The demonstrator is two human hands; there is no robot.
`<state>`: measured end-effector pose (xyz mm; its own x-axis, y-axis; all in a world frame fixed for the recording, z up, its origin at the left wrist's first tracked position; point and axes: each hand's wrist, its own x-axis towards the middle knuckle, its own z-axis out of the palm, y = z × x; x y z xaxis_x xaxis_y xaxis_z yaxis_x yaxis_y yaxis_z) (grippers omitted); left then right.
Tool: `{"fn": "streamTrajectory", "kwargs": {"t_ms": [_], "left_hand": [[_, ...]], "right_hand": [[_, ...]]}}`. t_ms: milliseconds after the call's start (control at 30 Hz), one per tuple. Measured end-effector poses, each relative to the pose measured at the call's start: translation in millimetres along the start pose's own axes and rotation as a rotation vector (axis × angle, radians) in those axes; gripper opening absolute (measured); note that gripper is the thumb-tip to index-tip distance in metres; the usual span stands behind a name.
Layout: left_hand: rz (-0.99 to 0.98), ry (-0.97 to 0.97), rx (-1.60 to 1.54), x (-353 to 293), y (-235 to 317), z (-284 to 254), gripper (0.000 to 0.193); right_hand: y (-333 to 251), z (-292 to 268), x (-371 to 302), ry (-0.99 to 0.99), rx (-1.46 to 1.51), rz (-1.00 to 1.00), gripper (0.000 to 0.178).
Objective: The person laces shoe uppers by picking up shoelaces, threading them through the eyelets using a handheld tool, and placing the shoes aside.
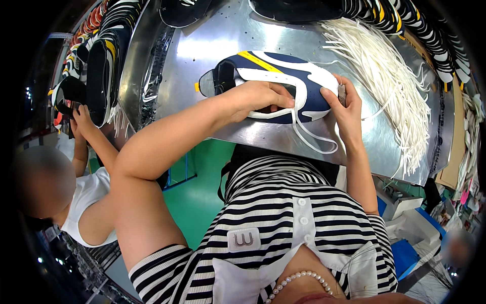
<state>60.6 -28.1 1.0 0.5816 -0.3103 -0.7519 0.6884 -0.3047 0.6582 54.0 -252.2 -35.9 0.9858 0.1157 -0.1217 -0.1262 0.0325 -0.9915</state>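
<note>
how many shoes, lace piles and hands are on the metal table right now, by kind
Navy and white shoe under the hands: 1
Dark shoes partly in view at the table's far edge: 2
Pile of loose white laces: 1
The person's own hands, left hand and right hand, on the shoe: 2
Total: 6

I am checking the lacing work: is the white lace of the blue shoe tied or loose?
Loose. The white lace hangs from the blue shoe in an open loop on the metal table, with no knot visible. The left hand and right hand hold the shoe.
</note>
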Motion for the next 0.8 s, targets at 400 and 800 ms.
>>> {"fn": "streamTrajectory", "kwargs": {"t_ms": [400,800], "left_hand": [[0.480,0.356,0.348,10,-16,3,0.019],[0.949,0.975,1.043,-48,-7,-34,0.010]], "right_hand": [[9,-17,-1,-0.011,0.169,0.154,0.039],[-8,-56,-25,-0.056,0.110,0.168,0.043]]}}
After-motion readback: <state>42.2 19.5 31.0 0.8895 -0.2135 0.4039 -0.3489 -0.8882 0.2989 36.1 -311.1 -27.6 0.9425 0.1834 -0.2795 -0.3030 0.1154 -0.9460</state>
